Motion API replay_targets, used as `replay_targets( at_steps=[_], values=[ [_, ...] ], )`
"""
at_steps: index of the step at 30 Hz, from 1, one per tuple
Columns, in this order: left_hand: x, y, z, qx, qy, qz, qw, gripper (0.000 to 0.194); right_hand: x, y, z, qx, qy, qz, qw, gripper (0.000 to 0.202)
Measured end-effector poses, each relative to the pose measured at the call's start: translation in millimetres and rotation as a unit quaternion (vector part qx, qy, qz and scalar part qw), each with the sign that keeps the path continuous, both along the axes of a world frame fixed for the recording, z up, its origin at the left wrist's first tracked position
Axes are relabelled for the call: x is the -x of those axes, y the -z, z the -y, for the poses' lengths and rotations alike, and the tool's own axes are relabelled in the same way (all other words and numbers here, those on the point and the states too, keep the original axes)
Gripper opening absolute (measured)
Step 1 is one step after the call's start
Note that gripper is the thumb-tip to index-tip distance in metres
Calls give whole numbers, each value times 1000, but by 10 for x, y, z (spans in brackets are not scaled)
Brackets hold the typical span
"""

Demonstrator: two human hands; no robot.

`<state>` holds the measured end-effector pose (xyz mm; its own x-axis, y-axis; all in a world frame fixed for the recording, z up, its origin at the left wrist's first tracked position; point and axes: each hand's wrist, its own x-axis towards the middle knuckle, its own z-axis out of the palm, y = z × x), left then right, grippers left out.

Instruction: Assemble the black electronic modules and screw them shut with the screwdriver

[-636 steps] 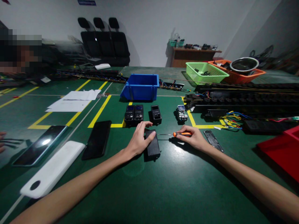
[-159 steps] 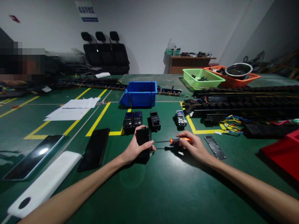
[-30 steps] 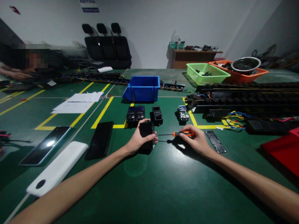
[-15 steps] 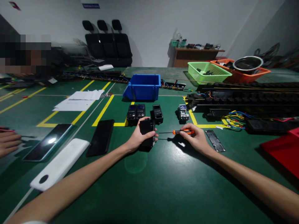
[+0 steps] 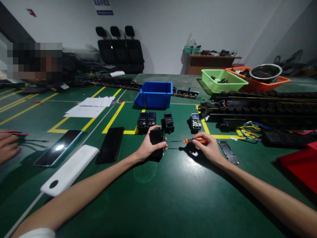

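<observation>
My left hand [image 5: 146,147] is wrapped round a black plastic box [image 5: 156,138], tilted on its side above the green table. In my right hand [image 5: 206,145] is a screwdriver [image 5: 196,140] with an orange and black handle, its thin shaft pointing left at the box's right side. Whether the tip touches the box I cannot tell. Just beyond my left hand stand two black devices with small screens [image 5: 147,122] and a black housing [image 5: 169,123]. A small circuit board assembly [image 5: 195,122] stands beyond my right hand, and a flat black cover [image 5: 228,152] lies beside it.
A blue bin [image 5: 156,96] stands at the back, with papers [image 5: 90,106] to its left. Phones and a white power bank [image 5: 70,170] lie at left, near another person's hand [image 5: 8,145]. Wires, long black rails [image 5: 260,105] and a red box [image 5: 300,165] line the right.
The whole view has shifted slightly right and down. Both hands keep nearly the same pose, with the box and the screwdriver still held.
</observation>
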<state>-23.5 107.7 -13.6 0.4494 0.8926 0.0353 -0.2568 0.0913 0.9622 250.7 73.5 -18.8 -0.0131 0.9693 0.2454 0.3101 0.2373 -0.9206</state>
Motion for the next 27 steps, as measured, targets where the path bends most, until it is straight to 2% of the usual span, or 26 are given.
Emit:
replay_targets(
  at_steps=[2,5,9,11,13,14,16,19,21,23,24,27],
  values=[
    [7,-12,-2,-12,-3,-10,1000,76,-6,-6,-7,8,14,-21,1000,25],
    [54,-80,-14,-70,-6,-60,996,75,-10,-10,-15,17,19,-41,999,25],
    [214,-290,-37,-134,15,-127,983,77,-12,4,-25,16,11,-48,999,27],
    [325,-429,-57,-175,33,-181,967,78,-14,6,-26,12,9,-49,999,28],
    [432,-565,-82,-258,71,-269,925,74,-16,1,-24,6,8,-45,999,28],
    [477,-623,-94,-307,107,-318,890,69,-17,-3,-22,4,8,-41,999,28],
    [541,-699,-109,-405,181,-402,801,60,-19,-10,-17,2,7,-33,999,28],
    [575,-698,-103,-519,248,-471,668,58,-21,-12,-13,4,7,-29,1000,27],
    [576,-649,-84,-563,266,-494,607,57,-21,-10,-12,6,6,-31,999,27],
    [578,-604,-64,-588,271,-506,569,52,-19,-11,-11,7,5,-35,999,28],
    [584,-591,-57,-596,271,-508,559,51,-17,-13,-10,6,4,-38,999,29],
    [625,-586,-51,-606,264,-497,562,49,-11,-25,-4,5,5,-44,999,29]
  ],
)
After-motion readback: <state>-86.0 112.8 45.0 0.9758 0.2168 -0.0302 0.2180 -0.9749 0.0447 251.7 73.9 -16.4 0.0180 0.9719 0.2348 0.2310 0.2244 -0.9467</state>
